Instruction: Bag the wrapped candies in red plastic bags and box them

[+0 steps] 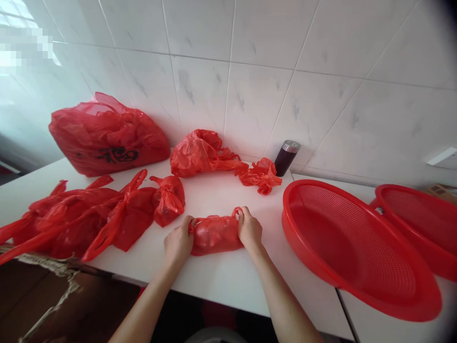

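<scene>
A small filled red plastic bag [216, 236] rests on the white table [228, 281] in front of me. My left hand [179, 240] is closed on the bag's left top corner. At the opposite corner, my right hand [250, 227] pinches the bag's other end, where a bit of twisted plastic sticks up above the fingers. The top edge is stretched between both hands. What lies inside shows only as dim lumps through the film. Just left of it sits a knotted red bag [169, 200].
More tied red bags [71, 219] lie at the left table edge. Behind stand a large red bag [107, 143] with a black character, a crumpled red bag [196, 152], loose red plastic [262, 176] and a dark flask [285, 159]. Red baskets [296, 228] fill the right side.
</scene>
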Demonstrator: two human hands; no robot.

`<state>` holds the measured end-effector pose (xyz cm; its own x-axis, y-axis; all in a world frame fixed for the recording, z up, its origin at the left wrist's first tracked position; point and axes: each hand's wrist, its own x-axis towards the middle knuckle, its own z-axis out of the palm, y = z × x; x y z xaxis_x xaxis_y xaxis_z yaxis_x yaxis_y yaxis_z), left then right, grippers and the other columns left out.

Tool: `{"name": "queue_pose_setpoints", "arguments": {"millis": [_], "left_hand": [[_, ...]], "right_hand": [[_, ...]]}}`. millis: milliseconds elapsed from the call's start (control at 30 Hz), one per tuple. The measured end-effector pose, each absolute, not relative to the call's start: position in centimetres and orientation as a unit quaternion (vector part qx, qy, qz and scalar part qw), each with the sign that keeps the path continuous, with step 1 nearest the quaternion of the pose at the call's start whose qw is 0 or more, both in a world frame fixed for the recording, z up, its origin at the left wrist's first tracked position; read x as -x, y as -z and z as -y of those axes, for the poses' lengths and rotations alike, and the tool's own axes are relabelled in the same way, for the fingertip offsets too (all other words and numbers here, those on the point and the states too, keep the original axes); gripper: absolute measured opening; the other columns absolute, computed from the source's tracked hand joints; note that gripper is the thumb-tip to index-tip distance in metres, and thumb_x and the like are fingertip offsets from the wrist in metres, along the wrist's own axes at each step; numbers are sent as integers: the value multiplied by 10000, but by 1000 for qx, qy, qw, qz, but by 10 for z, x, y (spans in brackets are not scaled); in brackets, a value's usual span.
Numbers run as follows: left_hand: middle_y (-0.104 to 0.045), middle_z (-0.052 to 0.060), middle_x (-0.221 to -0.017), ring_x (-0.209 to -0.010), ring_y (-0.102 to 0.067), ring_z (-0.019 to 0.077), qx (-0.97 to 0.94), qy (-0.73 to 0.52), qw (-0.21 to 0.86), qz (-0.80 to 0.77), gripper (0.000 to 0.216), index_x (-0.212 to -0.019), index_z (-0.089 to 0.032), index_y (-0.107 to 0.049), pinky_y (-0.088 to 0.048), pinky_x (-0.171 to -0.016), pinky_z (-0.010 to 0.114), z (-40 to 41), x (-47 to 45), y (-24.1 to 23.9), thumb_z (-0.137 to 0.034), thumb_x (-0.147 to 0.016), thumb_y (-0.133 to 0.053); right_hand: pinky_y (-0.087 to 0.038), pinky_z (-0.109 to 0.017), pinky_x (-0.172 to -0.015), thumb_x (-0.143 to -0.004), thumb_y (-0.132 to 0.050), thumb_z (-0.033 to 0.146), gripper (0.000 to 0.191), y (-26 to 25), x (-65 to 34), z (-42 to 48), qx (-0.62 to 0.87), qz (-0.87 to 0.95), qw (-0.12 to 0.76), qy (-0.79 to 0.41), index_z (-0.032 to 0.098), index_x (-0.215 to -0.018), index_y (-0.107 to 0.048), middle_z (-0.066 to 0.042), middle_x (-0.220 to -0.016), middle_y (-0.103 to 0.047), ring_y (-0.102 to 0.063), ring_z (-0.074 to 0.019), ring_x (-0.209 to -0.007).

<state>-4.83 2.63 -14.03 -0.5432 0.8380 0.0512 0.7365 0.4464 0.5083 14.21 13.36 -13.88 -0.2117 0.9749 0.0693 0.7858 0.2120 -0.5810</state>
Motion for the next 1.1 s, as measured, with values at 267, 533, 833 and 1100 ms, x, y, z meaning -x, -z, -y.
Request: {"name": "queue_pose_setpoints", "arguments": {"millis": [267,533,833,1100], "left_hand": [[-698,52,-731,-735,-646,235,-476,-250,94,-838,224,-971,-232,-640,-396,-703,304,-41,51,139,-173,-854,-458],[-715,40,-995,-926,-660,204,-541,-381,156,-734,295,-1027,-231,-586,-481,-814,290,-35,46,132,-473,-916,-459],[-610,4,-707,-669,-597,176,-525,-423,148,-724,271,-754,-217,-490,-473,-641,283,-33,66,152,-421,-914,-412],[-699,64,-1146,-1064,-622,237,-561,-352,160,-732,330,-1142,-222,-616,-453,-950,380,-34,51,148,-364,-913,-425]], "right_hand": [[-287,-261,-598,-975,-324,340,259,141,-138,-146,585,721,239,-283,247,-947,-564,-15,-716,-598,-528,-185,-645],[-420,-228,-636,-761,-667,420,288,125,-159,-138,429,736,222,-475,212,-936,-573,22,-833,-622,-568,-141,-720],[-456,-250,-719,-789,-478,240,145,132,-171,-149,380,712,299,-509,228,-932,-501,16,-885,-634,-599,-144,-794],[-393,-258,-639,-854,-533,395,183,144,-159,-138,452,749,273,-401,252,-968,-521,10,-834,-635,-598,-166,-712]]}}
